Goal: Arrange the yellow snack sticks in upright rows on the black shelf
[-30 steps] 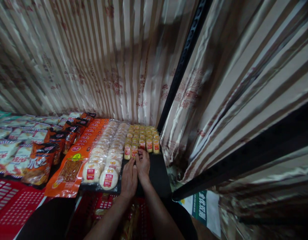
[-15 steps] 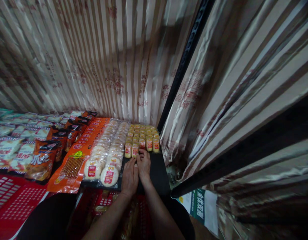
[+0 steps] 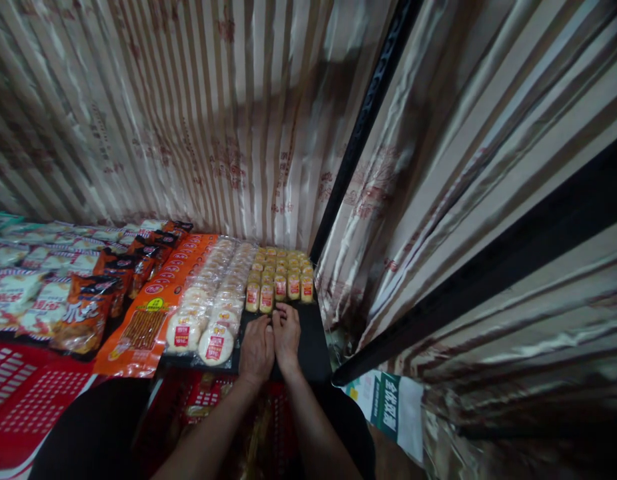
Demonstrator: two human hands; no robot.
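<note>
My left hand (image 3: 257, 348) and my right hand (image 3: 287, 337) rest side by side on the black shelf board (image 3: 312, 347), thumbs close together. Both have curled fingers, and whatever lies under the fingertips is hidden. Just beyond them stand rows of small yellow wrapped snack packs (image 3: 267, 297) with red labels, the front row uneven. My right fingertips are close to the front packs; whether they touch is unclear. To the left of my left hand lie two rows of round white rice crackers (image 3: 217, 345) in clear wrappers.
Orange bags of stick snacks (image 3: 143, 330), orange-and-black bags (image 3: 83, 313) and white snack bags (image 3: 18, 293) line the left. Red baskets (image 3: 43, 400) sit below the shelf's front. Black metal posts (image 3: 363, 120) and a striped curtain (image 3: 268, 120) bound the back and right.
My hands have drawn back slightly toward me from the front packs, the fingers staying curled. The packs keep their arrangement, while the view has shifted a little.
</note>
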